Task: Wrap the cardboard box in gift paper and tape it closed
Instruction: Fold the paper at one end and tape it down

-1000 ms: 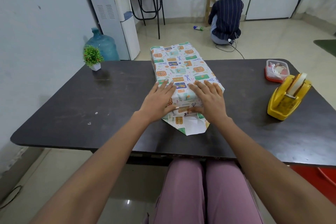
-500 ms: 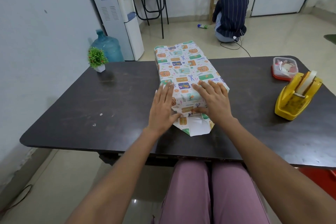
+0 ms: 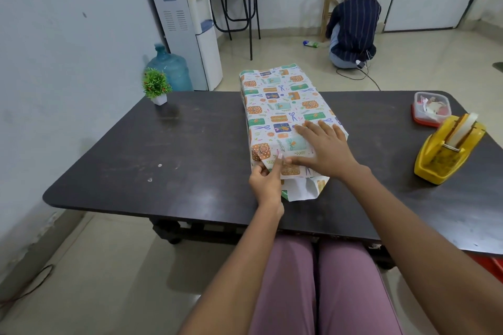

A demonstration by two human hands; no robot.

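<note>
1. Cardboard box [image 3: 283, 106], long and rectangular, already sleeved in white gift paper [image 3: 277, 95] printed with orange, green and blue parcels; lies lengthwise mid-way on the dark rectangular surface [image 3: 136, 149], near end facing the person.
2. Right hand [image 3: 326, 147] lies flat on top of the near end, fingers straight and spread, thumb along the front edge. Likely reason: pins the paper so it can't slide while the end is folded.
3. Left hand [image 3: 265, 181] at the near-left corner, fingers curled, pinching the paper; index tip on the corner. Looks like creasing the side flap inward.
4. Near-end flap [image 3: 299, 189] hangs loose, white underside showing, untaped.
5. Yellow tape dispenser [image 3: 449, 149] sits well to the right, within right-hand reach; probably parked there for the sealing step.
6. Small potted green plant [image 3: 156, 85] far-left, clear of the work.
</note>
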